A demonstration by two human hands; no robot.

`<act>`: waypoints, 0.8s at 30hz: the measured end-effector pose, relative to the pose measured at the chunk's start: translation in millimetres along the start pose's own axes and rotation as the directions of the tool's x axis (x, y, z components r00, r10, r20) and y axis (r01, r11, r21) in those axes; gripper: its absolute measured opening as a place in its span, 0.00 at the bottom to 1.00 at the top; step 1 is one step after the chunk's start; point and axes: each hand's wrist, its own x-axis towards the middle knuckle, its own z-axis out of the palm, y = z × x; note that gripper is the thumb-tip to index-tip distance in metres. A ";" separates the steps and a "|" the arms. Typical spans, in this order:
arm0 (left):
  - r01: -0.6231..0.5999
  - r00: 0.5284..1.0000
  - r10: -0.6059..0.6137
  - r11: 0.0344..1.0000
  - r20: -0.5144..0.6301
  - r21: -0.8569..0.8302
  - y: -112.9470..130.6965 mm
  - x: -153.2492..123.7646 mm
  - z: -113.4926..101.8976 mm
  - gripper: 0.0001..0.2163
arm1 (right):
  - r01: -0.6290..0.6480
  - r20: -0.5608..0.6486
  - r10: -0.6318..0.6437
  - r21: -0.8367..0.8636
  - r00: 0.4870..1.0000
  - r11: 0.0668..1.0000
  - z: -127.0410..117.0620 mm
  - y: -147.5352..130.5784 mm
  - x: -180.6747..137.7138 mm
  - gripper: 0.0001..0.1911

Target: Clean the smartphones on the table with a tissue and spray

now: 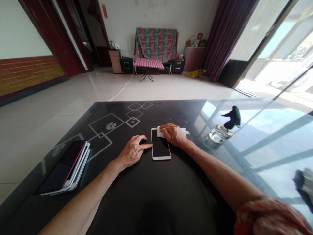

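A white-framed smartphone (160, 148) with a dark screen lies face up on the black glossy table (146, 195). My right hand (173, 133) presses a white tissue (160, 132) onto the top part of its screen, and some tissue sticks out on the right, past the fingers. From the left, my left hand (132, 150) reaches one straight finger to the phone's left edge. Its thumb and other fingers are apart or loosely bent, holding nothing.
To the right stands a clear spray bottle (220, 132) with a black trigger head. Several stacked tablet-like devices (66, 169) lie at the left. A dark and white object (304, 186) shows at the right edge. Beyond the table is a small striped folding table (148, 63).
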 end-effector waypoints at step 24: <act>-0.006 1.000 0.006 1.000 -0.002 0.002 -1.2 -0.4 0.3 0.26 | 0.018 0.013 -0.017 -0.109 1.000 0.994 0.8 -7.0 1.3 0.13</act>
